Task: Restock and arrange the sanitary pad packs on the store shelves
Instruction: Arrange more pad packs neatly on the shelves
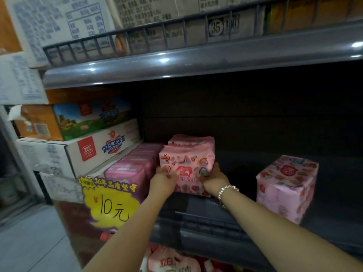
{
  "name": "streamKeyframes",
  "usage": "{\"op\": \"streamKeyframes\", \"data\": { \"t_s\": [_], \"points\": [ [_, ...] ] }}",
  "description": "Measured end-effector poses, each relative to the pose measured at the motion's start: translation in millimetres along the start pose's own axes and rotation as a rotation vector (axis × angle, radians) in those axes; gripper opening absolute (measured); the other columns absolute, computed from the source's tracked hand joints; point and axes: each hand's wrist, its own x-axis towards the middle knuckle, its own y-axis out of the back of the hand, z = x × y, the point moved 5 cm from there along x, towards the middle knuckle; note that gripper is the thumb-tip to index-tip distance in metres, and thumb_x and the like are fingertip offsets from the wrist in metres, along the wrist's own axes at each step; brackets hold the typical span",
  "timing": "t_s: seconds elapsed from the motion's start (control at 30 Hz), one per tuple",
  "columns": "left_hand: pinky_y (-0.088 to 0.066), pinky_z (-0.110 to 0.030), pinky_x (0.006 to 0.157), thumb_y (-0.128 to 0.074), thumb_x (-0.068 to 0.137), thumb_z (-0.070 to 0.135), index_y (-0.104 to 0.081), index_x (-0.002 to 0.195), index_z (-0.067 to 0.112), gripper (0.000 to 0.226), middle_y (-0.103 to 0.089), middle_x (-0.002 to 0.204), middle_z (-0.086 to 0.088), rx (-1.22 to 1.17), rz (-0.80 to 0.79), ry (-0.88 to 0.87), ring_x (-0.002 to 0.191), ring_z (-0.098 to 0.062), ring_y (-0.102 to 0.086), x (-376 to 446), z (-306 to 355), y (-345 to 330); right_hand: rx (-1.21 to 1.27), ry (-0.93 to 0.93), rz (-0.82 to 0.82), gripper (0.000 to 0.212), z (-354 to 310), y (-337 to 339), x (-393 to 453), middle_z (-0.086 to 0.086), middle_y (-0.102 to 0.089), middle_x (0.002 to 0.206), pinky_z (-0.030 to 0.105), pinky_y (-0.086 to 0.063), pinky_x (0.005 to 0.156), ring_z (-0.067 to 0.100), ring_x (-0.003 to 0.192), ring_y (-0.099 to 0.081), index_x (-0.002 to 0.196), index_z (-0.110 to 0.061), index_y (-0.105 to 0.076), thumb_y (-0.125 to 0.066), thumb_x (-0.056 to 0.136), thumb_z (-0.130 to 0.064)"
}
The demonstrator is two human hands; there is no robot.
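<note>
A pink patterned pad pack point(186, 160) stands on the dark middle shelf point(206, 205), with another like it right behind. My left hand point(164, 178) grips its lower left corner and my right hand point(213, 178), with a bead bracelet on the wrist, grips its lower right side. Left of it runs a row of several plain pink packs point(135, 165). A further patterned pink pack point(284, 185) stands alone to the right on the same shelf.
A yellow "10元" price sign point(110, 205) hangs at the shelf's left front. Cartons point(82, 146) are stacked at the left. The upper shelf with a wire rail point(137, 38) holds boxes. More pink packs point(169, 262) lie below.
</note>
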Motion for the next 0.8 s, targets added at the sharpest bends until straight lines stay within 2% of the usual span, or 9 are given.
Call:
{"op": "streamKeyframes", "data": {
  "t_s": [0.13, 0.33, 0.43, 0.57, 0.63, 0.67, 0.73, 0.77, 0.8],
  "points": [
    [-0.041, -0.041, 0.106, -0.061, 0.084, 0.054, -0.025, 0.147, 0.008, 0.085, -0.05, 0.14, -0.014, -0.203, -0.015, 0.018, 0.127, -0.031, -0.049, -29, 16, -6, -0.047, 0.152, 0.051, 0.054, -15, 23, -43, 0.006, -0.062, 0.122, 0.021, -0.042, 0.074, 0.023, 0.108, -0.061, 0.14, -0.011, -0.037, -0.055, 0.095, -0.036],
    [-0.035, -0.026, 0.096, -0.049, 0.098, 0.04, -0.036, 0.144, 0.012, 0.055, -0.047, 0.143, -0.008, -0.25, -0.177, -0.074, 0.124, -0.02, -0.048, -104, 70, -37, -0.249, 0.379, 0.234, 0.048, -27, 92, -108, 0.01, -0.055, 0.134, 0.023, -0.042, 0.092, 0.023, 0.12, -0.055, 0.14, -0.013, -0.042, -0.05, 0.093, -0.006],
    [-0.037, -0.03, 0.106, -0.051, 0.096, 0.044, -0.042, 0.143, 0.014, 0.056, -0.048, 0.143, -0.006, -0.344, -0.294, -0.065, 0.128, -0.02, -0.047, -127, 92, -66, -0.338, 0.327, 0.338, 0.048, -7, 136, -111, 0.01, -0.057, 0.13, 0.023, -0.04, 0.093, 0.023, 0.117, -0.054, 0.134, -0.014, -0.051, -0.051, 0.088, 0.001],
    [-0.047, -0.038, 0.101, -0.055, 0.093, 0.048, -0.042, 0.142, 0.018, 0.059, -0.047, 0.14, -0.002, -0.398, -0.424, 0.042, 0.122, -0.021, -0.05, -141, 111, -101, -0.546, 0.179, 0.39, 0.045, 27, 183, -101, 0.005, -0.051, 0.136, 0.03, -0.027, 0.101, 0.028, 0.127, -0.037, 0.131, -0.02, -0.055, -0.056, 0.087, -0.013],
    [-0.051, -0.037, 0.096, -0.058, 0.091, 0.047, -0.044, 0.141, 0.019, 0.059, -0.052, 0.136, -0.004, -0.454, -0.487, 0.104, 0.116, -0.02, -0.055, -145, 118, -118, -0.535, 0.056, 0.332, 0.054, 48, 200, -90, 0.002, -0.041, 0.146, 0.033, -0.025, 0.105, 0.03, 0.134, -0.03, 0.137, -0.027, -0.048, -0.062, 0.085, -0.032],
    [-0.051, -0.039, 0.096, -0.061, 0.089, 0.047, -0.044, 0.14, 0.02, 0.06, -0.053, 0.136, -0.005, -0.487, -0.511, 0.131, 0.116, -0.021, -0.056, -147, 121, -125, -0.497, -0.017, 0.267, 0.068, 61, 206, -84, 0.002, -0.035, 0.151, 0.036, -0.023, 0.109, 0.031, 0.138, -0.026, 0.14, -0.031, -0.043, -0.065, 0.079, -0.049],
    [-0.047, -0.044, 0.102, -0.065, 0.085, 0.049, -0.035, 0.146, 0.024, 0.072, -0.047, 0.143, -0.006, -0.477, -0.518, 0.161, 0.123, -0.026, -0.051, -148, 124, -138, -0.416, -0.092, 0.143, 0.112, 79, 213, -72, 0.001, -0.019, 0.159, 0.042, -0.017, 0.116, 0.031, 0.145, -0.013, 0.145, -0.038, -0.032, -0.061, 0.047, -0.085],
    [-0.045, -0.044, 0.104, -0.065, 0.084, 0.052, -0.026, 0.149, 0.026, 0.08, -0.042, 0.147, -0.006, -0.45, -0.525, 0.172, 0.127, -0.028, -0.048, -150, 125, -142, -0.359, -0.115, 0.109, 0.125, 86, 216, -65, 0.002, -0.011, 0.161, 0.045, -0.014, 0.117, 0.031, 0.147, -0.007, 0.147, -0.039, -0.027, -0.06, 0.038, -0.089],
    [-0.044, -0.044, 0.105, -0.065, 0.083, 0.054, -0.019, 0.151, 0.028, 0.087, -0.038, 0.149, -0.006, -0.415, -0.521, 0.18, 0.13, -0.029, -0.045, -151, 126, -146, -0.291, -0.123, 0.089, 0.123, 89, 219, -62, 0.004, -0.006, 0.161, 0.045, -0.014, 0.118, 0.03, 0.147, -0.005, 0.149, -0.036, -0.024, -0.066, 0.043, -0.085]
  ]
}}
